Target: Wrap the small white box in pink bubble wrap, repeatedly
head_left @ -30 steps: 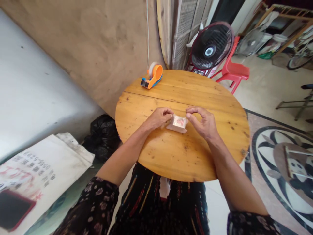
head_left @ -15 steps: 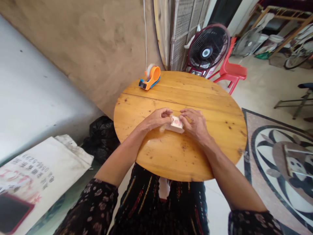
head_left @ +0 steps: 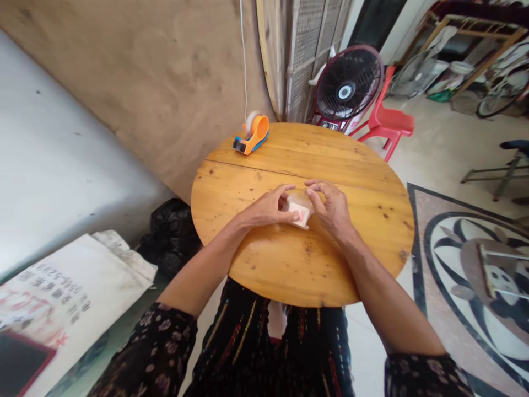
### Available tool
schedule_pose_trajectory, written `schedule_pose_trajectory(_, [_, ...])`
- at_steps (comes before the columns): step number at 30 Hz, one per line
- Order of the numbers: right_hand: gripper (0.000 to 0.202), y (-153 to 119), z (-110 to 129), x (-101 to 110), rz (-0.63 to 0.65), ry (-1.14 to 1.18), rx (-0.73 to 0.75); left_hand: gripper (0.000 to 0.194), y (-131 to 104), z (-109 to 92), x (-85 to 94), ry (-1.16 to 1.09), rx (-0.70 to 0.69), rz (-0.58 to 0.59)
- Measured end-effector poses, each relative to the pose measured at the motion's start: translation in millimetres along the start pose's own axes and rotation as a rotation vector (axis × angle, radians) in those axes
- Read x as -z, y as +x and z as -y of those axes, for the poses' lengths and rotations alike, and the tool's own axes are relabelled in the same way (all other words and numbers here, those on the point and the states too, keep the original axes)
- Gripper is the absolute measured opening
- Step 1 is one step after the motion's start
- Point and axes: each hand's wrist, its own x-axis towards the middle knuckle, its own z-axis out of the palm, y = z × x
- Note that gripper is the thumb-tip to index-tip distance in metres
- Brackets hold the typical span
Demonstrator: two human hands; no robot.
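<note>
A small white box (head_left: 304,216) with red print is between my two hands, low over the round wooden table. My left hand (head_left: 268,207) grips the box from the left, its thumb lying on the printed face. Clear plastic film (head_left: 299,197) stands up around the far side of the box. My right hand (head_left: 331,206) is at the right of the box, thumb and fingers pinched together at the edge of the film. The exact spot of that pinch is small and partly blurred.
The wooden table (head_left: 256,264) carries an orange tape dispenser (head_left: 257,132) at its far left edge. Behind it stand a fan (head_left: 349,82) and a red chair (head_left: 390,117). A black bag (head_left: 171,231) and a white printed sack (head_left: 82,286) lie to the left.
The box has turned between my hands, with its printed face lower and the film now showing beyond it. My left thumb has moved onto the printed face. The view has shifted slightly.
</note>
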Motion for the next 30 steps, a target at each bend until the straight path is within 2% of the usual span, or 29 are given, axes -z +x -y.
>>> schedule_pose_trajectory(4, [0.016, 1, 3, 6, -0.072, 0.058, -0.012, 0.102, 0, -4, -4.6, 0.045, -0.064, -0.02])
schedule_pose_trajectory(8, [0.017, 1, 3, 12, -0.127, 0.104, -0.011, 0.099, 1, -4, -8.5, 0.094, -0.137, -0.04])
schedule_pose_trajectory(16, [0.017, 0, -3, 19, -0.196, 0.152, -0.012, 0.11, 3, 3, -12.2, -0.036, -0.151, 0.047])
schedule_pose_trajectory(23, [0.018, 2, -7, 25, -0.264, 0.147, -0.008, 0.096, 2, 1, -12.1, -0.218, -0.124, 0.133])
schedule_pose_trajectory(27, [0.02, 4, -8, 27, -0.293, 0.185, -0.028, 0.09, 1, -5, -12.1, -0.239, -0.151, 0.191])
schedule_pose_trajectory(30, [0.021, 4, -10, 27, -0.31, 0.226, -0.05, 0.094, 1, -8, -12.0, -0.22, -0.159, 0.215])
